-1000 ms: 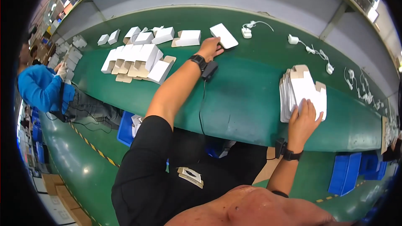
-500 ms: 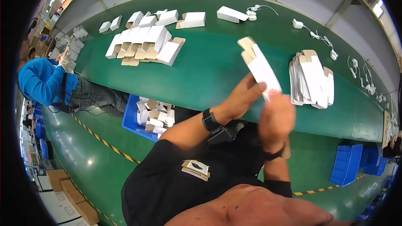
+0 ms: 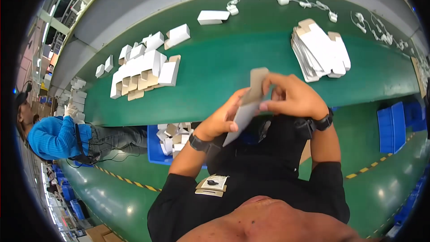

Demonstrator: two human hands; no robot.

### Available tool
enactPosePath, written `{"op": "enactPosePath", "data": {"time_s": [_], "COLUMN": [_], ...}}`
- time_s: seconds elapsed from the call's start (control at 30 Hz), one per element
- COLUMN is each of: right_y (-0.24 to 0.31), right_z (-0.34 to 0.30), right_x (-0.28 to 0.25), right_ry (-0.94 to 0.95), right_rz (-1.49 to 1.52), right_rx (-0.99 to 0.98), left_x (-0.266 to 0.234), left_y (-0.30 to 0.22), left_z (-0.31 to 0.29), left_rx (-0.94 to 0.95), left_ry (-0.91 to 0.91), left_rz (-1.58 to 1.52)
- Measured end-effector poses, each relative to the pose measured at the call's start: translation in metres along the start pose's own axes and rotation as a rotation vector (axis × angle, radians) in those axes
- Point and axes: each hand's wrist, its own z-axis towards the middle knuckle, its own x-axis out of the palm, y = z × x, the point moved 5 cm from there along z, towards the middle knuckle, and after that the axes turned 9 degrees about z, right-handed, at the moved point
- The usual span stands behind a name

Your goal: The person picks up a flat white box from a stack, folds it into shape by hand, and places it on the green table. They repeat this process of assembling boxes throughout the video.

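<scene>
Above my lap, near the table's front edge, a small white carton (image 3: 244,117) is tilted, its brown inner flap (image 3: 257,83) standing up at the far end. My left hand (image 3: 221,120) is closed around the carton's left side, thumb on the near face. With curled fingers and thumb, my right hand (image 3: 298,95) grips the carton at its flap end. The carton's inside is turned out of view. To the right on the table lies a pile of flattened white cartons (image 3: 316,51). Several open-ended white boxes (image 3: 145,72) stand grouped at the left.
White chargers with cables (image 3: 309,4) lie along the back of the green table (image 3: 224,54). A blue bin (image 3: 154,150) of small boxes sits below the front edge. Another blue bin (image 3: 391,127) stands at right. A person in a blue sweater (image 3: 56,136) works at far left.
The carton has come down and left, closer to my body, and turned. My right hand has shifted from its near end to the flap end. The whole view has turned too.
</scene>
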Motion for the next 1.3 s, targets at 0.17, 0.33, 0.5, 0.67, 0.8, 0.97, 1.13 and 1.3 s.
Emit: {"op": "enactPosePath", "data": {"time_s": [0.17,0.33,0.5,0.67,0.8,0.97,1.13,1.3], "right_y": [-0.018,-0.008,-0.044,-0.063,-0.034,-0.034,-0.035,-0.04], "right_z": [-0.014,-0.02,-0.015,-0.015,-0.014,-0.013,-0.012,-0.014], "right_x": [0.017,0.031,0.033,0.041,0.055,0.041,0.04,0.039], "right_ry": [0.168,-0.375,-0.496,-0.353,-0.502,-0.362,-0.336,-0.337], "right_rz": [-0.012,0.381,0.502,0.635,0.361,0.334,0.46,0.471], "right_rx": [-0.06,-0.193,-0.332,-0.379,-0.555,-0.557,-0.395,-0.393], "left_x": [0.009,0.006,0.004,0.016,0.02,0.021,0.016,0.016], "left_y": [0.001,-0.011,-0.001,0.002,0.0,0.002,-0.005,-0.004], "left_z": [-0.006,-0.001,0.012,0.008,0.0,-0.004,-0.013,-0.012], "left_rx": [0.026,0.245,0.196,0.211,0.259,0.219,0.151,0.14], "left_ry": [-0.156,-0.302,-0.192,-0.222,-0.325,-0.259,-0.231,-0.202], "left_rz": [-0.014,0.052,0.049,-0.038,-0.128,0.027,0.177,0.252]}}
